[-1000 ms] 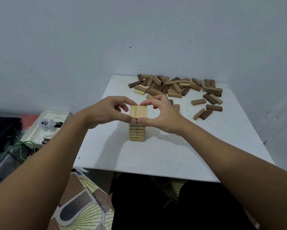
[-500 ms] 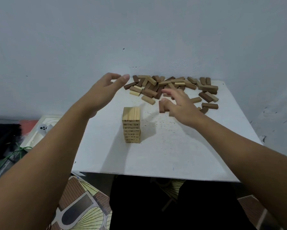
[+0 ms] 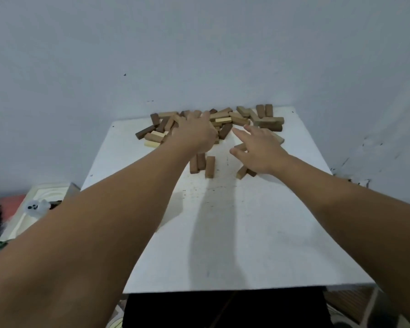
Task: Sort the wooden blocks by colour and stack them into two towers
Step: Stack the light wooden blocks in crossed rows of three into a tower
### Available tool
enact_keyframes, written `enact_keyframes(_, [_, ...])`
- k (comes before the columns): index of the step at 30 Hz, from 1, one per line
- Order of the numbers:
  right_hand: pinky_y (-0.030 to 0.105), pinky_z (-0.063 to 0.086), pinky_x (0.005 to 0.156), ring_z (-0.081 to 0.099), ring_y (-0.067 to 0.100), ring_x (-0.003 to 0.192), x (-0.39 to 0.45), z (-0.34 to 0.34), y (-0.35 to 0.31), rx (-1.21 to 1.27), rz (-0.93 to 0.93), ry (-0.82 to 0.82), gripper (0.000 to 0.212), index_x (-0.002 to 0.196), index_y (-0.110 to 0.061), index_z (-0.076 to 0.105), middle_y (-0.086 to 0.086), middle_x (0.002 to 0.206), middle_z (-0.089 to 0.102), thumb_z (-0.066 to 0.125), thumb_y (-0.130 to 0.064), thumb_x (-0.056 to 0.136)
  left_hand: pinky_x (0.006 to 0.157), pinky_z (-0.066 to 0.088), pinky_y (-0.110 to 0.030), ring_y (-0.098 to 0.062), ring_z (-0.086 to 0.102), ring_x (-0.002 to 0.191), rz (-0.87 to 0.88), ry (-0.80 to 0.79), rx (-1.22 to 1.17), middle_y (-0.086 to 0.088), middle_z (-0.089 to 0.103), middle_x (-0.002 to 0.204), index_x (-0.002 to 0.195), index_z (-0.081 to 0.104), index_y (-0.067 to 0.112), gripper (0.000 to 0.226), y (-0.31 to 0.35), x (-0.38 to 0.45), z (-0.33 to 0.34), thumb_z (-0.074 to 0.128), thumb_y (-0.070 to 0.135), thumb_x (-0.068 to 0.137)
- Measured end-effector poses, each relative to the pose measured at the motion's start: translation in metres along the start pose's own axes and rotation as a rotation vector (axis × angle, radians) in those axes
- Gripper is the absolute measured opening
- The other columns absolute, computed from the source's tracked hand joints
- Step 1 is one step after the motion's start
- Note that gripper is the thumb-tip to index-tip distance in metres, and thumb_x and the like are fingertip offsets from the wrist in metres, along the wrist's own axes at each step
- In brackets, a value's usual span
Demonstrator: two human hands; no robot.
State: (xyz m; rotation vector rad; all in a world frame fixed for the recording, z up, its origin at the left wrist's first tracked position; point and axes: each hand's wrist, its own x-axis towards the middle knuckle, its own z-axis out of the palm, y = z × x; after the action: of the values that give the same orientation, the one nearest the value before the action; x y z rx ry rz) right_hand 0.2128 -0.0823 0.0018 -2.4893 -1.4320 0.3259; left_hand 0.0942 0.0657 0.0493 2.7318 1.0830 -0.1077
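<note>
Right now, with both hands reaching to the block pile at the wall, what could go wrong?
1. The left hand lies over the pile, hiding the blocks under it, so a wrong colour may be picked.
2. The left forearm hides the near middle of the table; pulling back blind might knock whatever stands there.
3. The right hand, open over the loose blocks, might push them around.

Home corner; small white table (image 3: 246,233) against bare painted wall (image 3: 199,43)
</note>
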Motion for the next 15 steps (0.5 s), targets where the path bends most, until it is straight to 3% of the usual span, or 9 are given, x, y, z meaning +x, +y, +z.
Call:
enact_keyframes(3, [0.05, 0.023, 0.119, 0.019, 0.033, 0.151, 0.022, 0.002, 0.016, 0.019, -0.003, -0.009, 0.062, 0.162, -0.035, 0.024, 0.001, 0.168, 0.021, 0.044, -0.049, 0.105, 0.116, 0.028, -0.065, -0.052, 0.01, 0.151, -0.056, -0.069, 0.005, -0.013, 0.014, 0.167, 0.15, 0.036, 0.024, 0.045, 0.004, 0.026, 0.022, 0.04, 0.032, 0.107])
enact_keyframes(5, [0.051, 0.027, 0.119, 0.023, 0.032, 0.149, 0.036, 0.004, 0.022, 0.005, -0.033, -0.004, 0.061, 0.161, -0.035, 0.027, 0.001, 0.166, 0.026, 0.045, -0.047, 0.104, 0.113, 0.032, -0.062, -0.048, 0.02, 0.148, -0.057, -0.102, 0.023, -0.018, 0.025, 0.162, 0.148, 0.04, 0.027, 0.042, -0.006, 0.039, 0.028, 0.04, 0.036, 0.107])
enact_keyframes(8, [0.053, 0.028, 0.118, 0.023, 0.032, 0.15, 0.059, 0.011, 0.024, -0.015, -0.077, -0.008, 0.059, 0.16, -0.036, 0.029, 0.001, 0.164, 0.029, 0.046, -0.047, 0.105, 0.104, 0.044, -0.047, -0.037, 0.049, 0.126, 0.0, -0.125, 0.018, -0.016, 0.051, 0.143, 0.147, 0.05, 0.03, 0.04, -0.033, 0.051, 0.027, 0.038, 0.035, 0.108])
enact_keyframes(11, [0.055, 0.027, 0.118, 0.023, 0.034, 0.149, 0.078, 0.013, 0.017, -0.027, -0.104, 0.005, 0.056, 0.159, -0.033, 0.032, 0.004, 0.165, 0.028, 0.047, -0.044, 0.106, 0.089, 0.04, -0.034, -0.025, 0.049, 0.11, 0.05, -0.183, 0.03, -0.01, 0.058, 0.131, 0.149, 0.053, 0.027, 0.041, -0.06, 0.055, 0.02, 0.044, 0.029, 0.109])
enact_keyframes(15, [0.055, 0.02, 0.122, 0.014, 0.033, 0.154, 0.103, 0.018, 0.009, -0.023, -0.079, -0.021, 0.057, 0.161, -0.027, 0.027, 0.005, 0.169, 0.019, 0.043, -0.039, 0.107, 0.114, 0.035, -0.048, -0.035, 0.04, 0.13, 0.018, -0.097, -0.015, -0.009, 0.051, 0.14, 0.148, 0.053, 0.036, 0.042, -0.099, 0.062, 0.02, 0.049, 0.028, 0.107])
